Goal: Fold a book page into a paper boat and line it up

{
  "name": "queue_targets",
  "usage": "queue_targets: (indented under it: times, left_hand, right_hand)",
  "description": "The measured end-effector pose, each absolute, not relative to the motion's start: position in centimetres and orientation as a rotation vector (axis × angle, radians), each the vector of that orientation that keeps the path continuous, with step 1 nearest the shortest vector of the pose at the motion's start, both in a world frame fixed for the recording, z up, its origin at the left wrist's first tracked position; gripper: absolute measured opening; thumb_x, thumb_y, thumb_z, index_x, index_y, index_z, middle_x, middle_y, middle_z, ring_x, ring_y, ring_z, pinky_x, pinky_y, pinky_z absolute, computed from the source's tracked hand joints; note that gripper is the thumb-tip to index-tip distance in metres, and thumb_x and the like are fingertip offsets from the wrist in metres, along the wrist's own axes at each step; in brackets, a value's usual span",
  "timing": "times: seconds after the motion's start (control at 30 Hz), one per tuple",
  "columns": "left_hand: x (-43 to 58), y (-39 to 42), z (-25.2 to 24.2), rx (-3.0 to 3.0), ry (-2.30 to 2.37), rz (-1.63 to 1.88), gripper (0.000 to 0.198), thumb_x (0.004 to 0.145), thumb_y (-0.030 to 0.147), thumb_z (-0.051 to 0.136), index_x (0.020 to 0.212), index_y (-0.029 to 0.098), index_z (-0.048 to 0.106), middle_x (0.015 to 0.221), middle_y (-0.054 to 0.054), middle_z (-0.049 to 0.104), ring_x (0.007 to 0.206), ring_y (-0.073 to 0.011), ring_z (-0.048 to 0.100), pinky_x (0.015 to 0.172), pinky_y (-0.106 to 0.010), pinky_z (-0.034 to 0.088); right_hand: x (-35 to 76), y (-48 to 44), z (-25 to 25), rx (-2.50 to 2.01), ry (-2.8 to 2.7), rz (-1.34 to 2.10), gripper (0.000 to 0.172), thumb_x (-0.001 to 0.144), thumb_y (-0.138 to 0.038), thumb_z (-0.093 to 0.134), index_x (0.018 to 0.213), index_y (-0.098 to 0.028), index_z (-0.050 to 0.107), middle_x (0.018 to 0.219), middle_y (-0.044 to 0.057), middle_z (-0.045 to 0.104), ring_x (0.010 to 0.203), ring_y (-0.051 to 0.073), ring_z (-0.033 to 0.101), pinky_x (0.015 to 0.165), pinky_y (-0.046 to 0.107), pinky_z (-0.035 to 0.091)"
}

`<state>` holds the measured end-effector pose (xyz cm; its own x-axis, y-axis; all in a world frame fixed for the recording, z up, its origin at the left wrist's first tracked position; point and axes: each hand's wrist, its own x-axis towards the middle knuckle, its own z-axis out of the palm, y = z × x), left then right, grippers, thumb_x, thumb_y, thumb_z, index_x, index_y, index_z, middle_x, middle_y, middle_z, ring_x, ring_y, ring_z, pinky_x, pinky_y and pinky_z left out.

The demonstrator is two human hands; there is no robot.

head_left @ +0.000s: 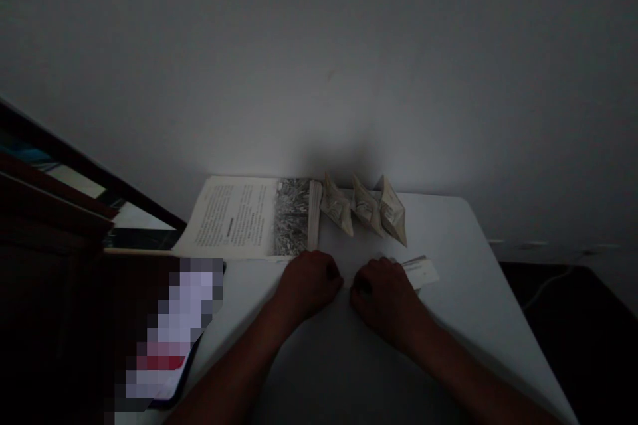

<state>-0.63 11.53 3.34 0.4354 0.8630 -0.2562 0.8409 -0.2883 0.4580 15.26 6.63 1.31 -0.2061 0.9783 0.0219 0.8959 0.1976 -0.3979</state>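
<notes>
My left hand rests on the white table, its fingers curled into a loose fist, just below the open book. Close to it, with a narrow gap between, my right hand is curled the same way. No object shows in either hand. Beyond them, three folded paper boats stand in a row: a left one, a middle one and a right one. Some cut paper pieces lie beside my right hand, which partly covers them.
The white table stands against a pale wall. A phone with a blurred screen lies at its left edge. A dark wooden frame is at the left. A thin cable runs at the right. The light is dim.
</notes>
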Motion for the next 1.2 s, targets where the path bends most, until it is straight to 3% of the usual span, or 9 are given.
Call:
queue_targets:
  times: [0.37, 0.5, 0.67, 0.93, 1.07, 1.2]
  left_hand:
    - [-0.7, 11.0, 2.9, 2.202, 1.407, 0.126, 0.018, 0.074, 0.029, 0.055, 0.084, 0.021, 0.068, 0.080, -0.003, 0.069, 0.074, -0.0203, 0.062, 0.069, -0.031, 0.044]
    - [-0.5, 10.3, 2.8, 2.253, 1.365, 0.151, 0.026, 0.072, 0.038, 0.060, 0.090, 0.021, 0.067, 0.084, -0.003, 0.069, 0.075, -0.0205, 0.062, 0.070, -0.031, 0.044]
    - [-0.4, 10.1, 2.8, 2.268, 1.363, 0.113, 0.023, 0.073, 0.038, 0.061, 0.087, 0.021, 0.067, 0.081, -0.003, 0.068, 0.073, -0.0200, 0.062, 0.069, -0.031, 0.044]
    - [-0.5, 10.1, 3.1, 2.259, 1.336, 0.071, 0.020, 0.075, 0.035, 0.060, 0.087, 0.022, 0.067, 0.085, -0.002, 0.068, 0.077, -0.0198, 0.062, 0.070, -0.031, 0.044]
    - [-0.4, 10.1, 3.4, 2.246, 1.332, 0.050, 0.019, 0.075, 0.034, 0.059, 0.087, 0.021, 0.067, 0.085, -0.002, 0.068, 0.077, -0.0200, 0.061, 0.072, -0.032, 0.044]
    - [-0.4, 10.1, 3.5, 2.241, 1.324, 0.048, 0.019, 0.075, 0.033, 0.058, 0.087, 0.022, 0.066, 0.085, -0.002, 0.068, 0.077, -0.0193, 0.061, 0.072, -0.031, 0.043]
  right_hand:
    - [16.8, 5.8, 1.3, -1.592, -2.154, 0.630, 0.022, 0.065, -0.007, 0.053, 0.084, -0.017, 0.060, 0.083, 0.004, 0.059, 0.083, 0.020, 0.048, 0.080, 0.036, 0.034]
    - [16.9, 5.8, 1.6, -1.514, -2.190, 0.639, 0.020, 0.067, -0.007, 0.052, 0.084, -0.017, 0.059, 0.080, 0.004, 0.058, 0.080, 0.020, 0.048, 0.078, 0.037, 0.035]
    - [18.3, 6.1, 2.6, -1.388, -2.210, 0.713, 0.021, 0.071, -0.006, 0.052, 0.087, -0.018, 0.058, 0.084, 0.003, 0.061, 0.084, 0.018, 0.052, 0.079, 0.034, 0.039]
    - [25.1, 7.0, 3.3, -1.658, -2.173, 0.457, 0.012, 0.083, -0.025, 0.051, 0.087, -0.021, 0.062, 0.089, 0.005, 0.064, 0.087, 0.021, 0.057, 0.080, 0.036, 0.043]
    - [26.4, 7.7, 2.1, -1.855, -1.942, 0.257, 0.030, 0.082, -0.042, 0.052, 0.097, -0.018, 0.062, 0.098, 0.010, 0.063, 0.093, 0.026, 0.057, 0.082, 0.041, 0.044]
    - [26.3, 8.1, 1.6, -1.888, -1.907, 0.407, 0.031, 0.080, -0.043, 0.054, 0.093, -0.017, 0.064, 0.097, 0.010, 0.063, 0.090, 0.026, 0.058, 0.083, 0.042, 0.043]
